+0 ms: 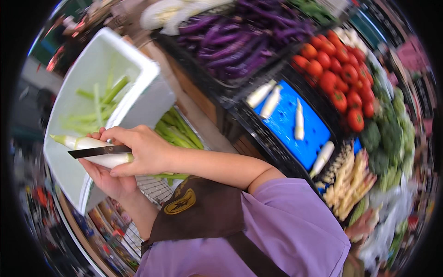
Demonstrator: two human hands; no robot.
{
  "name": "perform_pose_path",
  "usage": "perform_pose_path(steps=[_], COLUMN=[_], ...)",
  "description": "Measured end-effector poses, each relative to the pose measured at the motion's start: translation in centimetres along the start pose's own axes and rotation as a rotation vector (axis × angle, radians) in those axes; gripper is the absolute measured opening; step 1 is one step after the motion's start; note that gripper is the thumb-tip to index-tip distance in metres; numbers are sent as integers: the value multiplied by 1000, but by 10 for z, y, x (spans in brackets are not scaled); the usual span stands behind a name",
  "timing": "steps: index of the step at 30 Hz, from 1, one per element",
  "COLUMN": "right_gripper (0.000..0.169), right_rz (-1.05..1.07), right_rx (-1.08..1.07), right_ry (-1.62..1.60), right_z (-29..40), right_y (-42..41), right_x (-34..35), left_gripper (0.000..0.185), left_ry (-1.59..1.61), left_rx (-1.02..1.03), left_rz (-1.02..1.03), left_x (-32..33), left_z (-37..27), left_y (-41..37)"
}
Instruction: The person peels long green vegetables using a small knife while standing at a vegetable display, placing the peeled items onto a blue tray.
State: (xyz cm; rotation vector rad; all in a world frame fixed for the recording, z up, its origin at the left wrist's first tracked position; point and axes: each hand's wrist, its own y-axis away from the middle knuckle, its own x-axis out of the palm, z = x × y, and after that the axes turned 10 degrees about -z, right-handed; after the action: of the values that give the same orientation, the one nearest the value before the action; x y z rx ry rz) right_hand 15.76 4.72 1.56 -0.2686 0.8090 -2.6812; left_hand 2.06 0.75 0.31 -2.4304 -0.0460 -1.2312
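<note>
My left hand [109,181] cradles a peeled water bamboo shoot [88,145] from below, its pointed green tip towards the left. In my right hand [142,149] is a knife [100,151], whose dark, square-ended blade lies across the shoot. The knife's handle is hidden in my fist. Both hands are over the near rim of a white foam box [59,117]. Green strips of husk [100,102] lie inside it. Green stalks [176,128] show beyond my right forearm, partly in a wire basket [154,188].
On the right, a black crate [254,126] with a blue liner [290,121] holds several similar white shoots [299,121]. Around it are eggplants [232,45], tomatoes [346,74], ginger [349,183] and broccoli [379,145]. Packaged goods [107,232] fill shelving at the lower left.
</note>
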Motion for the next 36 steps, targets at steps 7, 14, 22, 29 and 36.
perform_pose_path(steps=[7,14,22,29,36], right_gripper=[56,48,26,25,22], right_rz=[-731,-1430,-1084,-1085,-428], right_rx=[115,239,516,76,333], right_ry=[255,440,1233,1471,1110], right_z=[13,-28,-76,-51,-50], right_y=[91,166,169,179,158], right_x=[-135,-251,-262,-254,-154], left_gripper=[47,34,33,21,18], left_ry=[-507,-653,-752,-1371,-1913], left_rx=[13,-362,-491,-795,-787], left_rz=[-47,46,-98,-436,-702], left_x=[45,-8,-87,-274,-388], left_z=[84,121,132,161,139], left_y=[4,41,65,128,168])
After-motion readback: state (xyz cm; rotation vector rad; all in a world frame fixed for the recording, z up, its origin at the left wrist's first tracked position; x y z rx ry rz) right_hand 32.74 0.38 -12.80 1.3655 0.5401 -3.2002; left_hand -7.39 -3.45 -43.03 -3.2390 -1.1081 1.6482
